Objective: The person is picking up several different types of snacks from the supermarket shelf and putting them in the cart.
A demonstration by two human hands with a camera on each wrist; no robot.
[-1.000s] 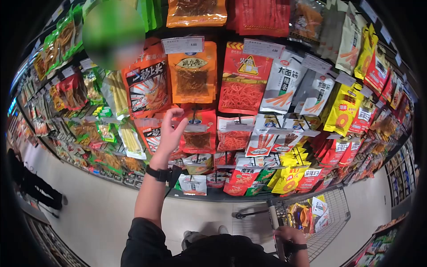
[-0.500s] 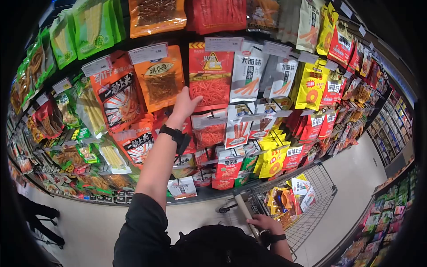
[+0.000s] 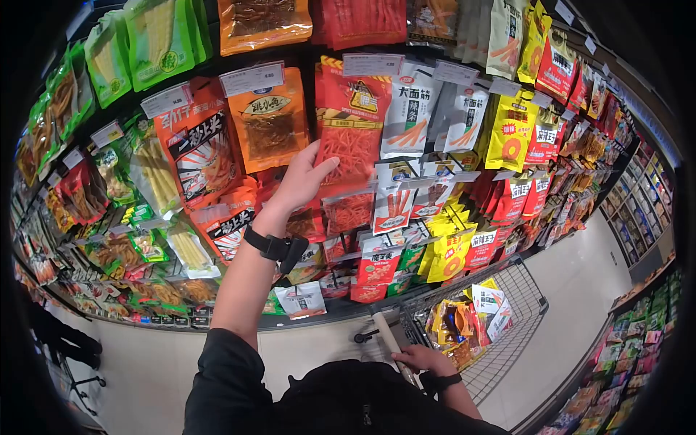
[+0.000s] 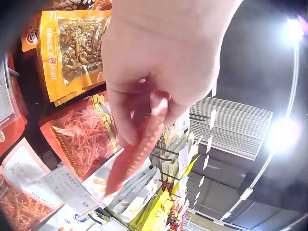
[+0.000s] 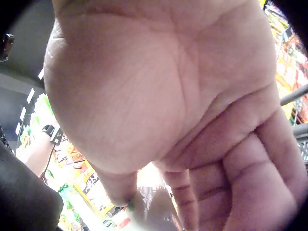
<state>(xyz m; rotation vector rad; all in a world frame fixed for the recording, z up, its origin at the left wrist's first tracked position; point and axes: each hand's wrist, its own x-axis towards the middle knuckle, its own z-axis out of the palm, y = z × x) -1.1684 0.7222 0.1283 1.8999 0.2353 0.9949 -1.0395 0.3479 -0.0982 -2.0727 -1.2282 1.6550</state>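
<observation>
With thumb and fingers, my left hand pinches the lower edge of a red snack bag with a clear window onto red strips. The bag stands tilted out from the rack under its price tag. In the left wrist view, the bag's red edge sticks out between thumb and fingers, and similar red bags hang behind. Low in the head view, my right hand holds the shopping cart handle. In the right wrist view its palm fills the picture, with thumb and forefinger either side of the pale handle.
Orange bags hang left of the red bag, silver-white bags right of it. Several snack packs lie in the wire cart. Another person's dark legs show at far left. A second shelf stands at right.
My left hand has gone from in front of the lower bags to the red bag and now grips it, tilting it outward. The head view has swung right. The right hand stays at the handle.
</observation>
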